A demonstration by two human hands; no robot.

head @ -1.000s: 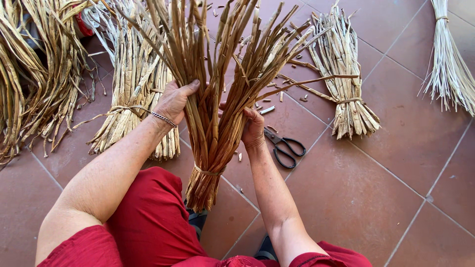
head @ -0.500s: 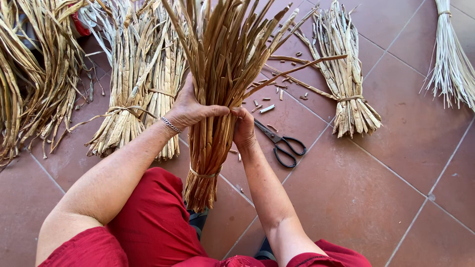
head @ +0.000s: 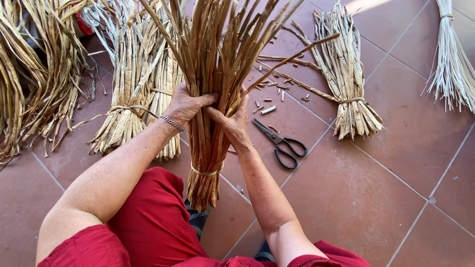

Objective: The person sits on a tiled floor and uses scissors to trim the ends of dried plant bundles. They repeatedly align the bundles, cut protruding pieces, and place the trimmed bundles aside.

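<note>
Terracotta floor tiles are spreading under the whole scene, with pale grout lines running diagonally. At the centre, a bundle of dried reed-like stalks is standing nearly upright in front of the seated person, its long axis running from a tied lower end just above the red-clothed knees up and away toward the top edge of the picture, where the stalks are fanning out. A thin strand tie is cinching it near the base.

Both hands are closing around the bundle at about mid-height, above the tie. The left hand, wearing a thin bracelet at the wrist, is wrapping the stalks from the left, fingers curling across the front. The right hand is gripping from the right, slightly lower and nearer the body, its thumb meeting the left fingers. So the bundle is sitting directly between the two hands, neither reaching further than the other.

Just beside the right forearm, black-handled scissors are lying on the floor, blades pointing up-left toward small cut stalk scraps. Further right, another tied bundle is lying on the tiles, with a paler sheaf at the far right edge. To the left, tied bundles and loose stalks are piling up.
</note>
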